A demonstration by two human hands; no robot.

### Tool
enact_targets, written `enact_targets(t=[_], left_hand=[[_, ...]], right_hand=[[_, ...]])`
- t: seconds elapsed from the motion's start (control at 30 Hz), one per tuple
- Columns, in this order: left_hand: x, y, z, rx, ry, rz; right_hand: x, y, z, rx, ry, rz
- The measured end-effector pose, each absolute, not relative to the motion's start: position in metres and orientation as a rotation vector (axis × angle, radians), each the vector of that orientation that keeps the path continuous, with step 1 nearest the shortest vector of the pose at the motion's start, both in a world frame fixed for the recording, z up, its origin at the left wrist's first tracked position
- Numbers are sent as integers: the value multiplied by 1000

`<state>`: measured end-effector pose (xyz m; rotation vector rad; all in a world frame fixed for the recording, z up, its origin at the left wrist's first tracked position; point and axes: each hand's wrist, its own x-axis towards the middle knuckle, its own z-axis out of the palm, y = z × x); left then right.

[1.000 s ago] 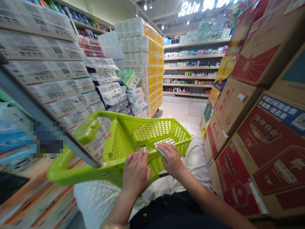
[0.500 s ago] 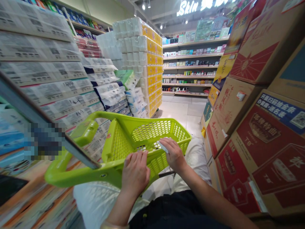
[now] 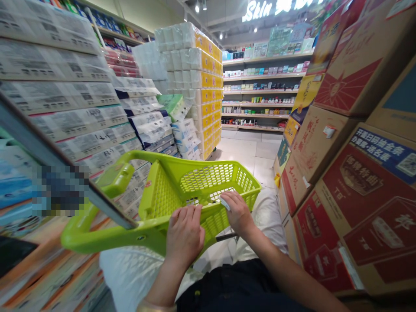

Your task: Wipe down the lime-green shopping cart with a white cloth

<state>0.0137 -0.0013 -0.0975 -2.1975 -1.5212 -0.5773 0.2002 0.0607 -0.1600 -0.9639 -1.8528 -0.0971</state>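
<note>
A lime-green plastic shopping cart stands in front of me, its perforated basket turned to the right. My left hand is closed over the near rim of the basket, fingers curled over the top. Further along the same rim is my right hand, with a small white tissue-like piece pinched under its fingers against the rim. Most of that piece is hidden by the fingers. Nothing shows inside the visible part of the basket.
Packs of paper goods are stacked along the left. A tall pile of yellow-and-white tissue packs rises beyond the cart. Cartons line the right side. Stocked shelves stand across the back. A metal pole slants down to the cart.
My right hand has shifted slightly right and down along the rim, and less of the white piece shows. My left hand and the cart stay in place.
</note>
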Motion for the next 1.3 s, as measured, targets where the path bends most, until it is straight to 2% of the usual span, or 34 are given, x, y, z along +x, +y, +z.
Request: enact_targets(t=[0.6, 0.9, 1.1, 1.3], left_hand=[[14, -4, -94, -2205, -1534, -539], [14, -4, -95, -2210, -1537, -547], [13, -4, -95, -2221, -1536, -527], [13, -3, -96, -2217, -1540, -536]], right_hand=[[179, 50, -152, -919, -1897, -16], [193, 57, -162, -1081, -1792, -75], [167, 44, -152, -939, -1930, -54], [188, 54, -163, -1050, -1846, -100]])
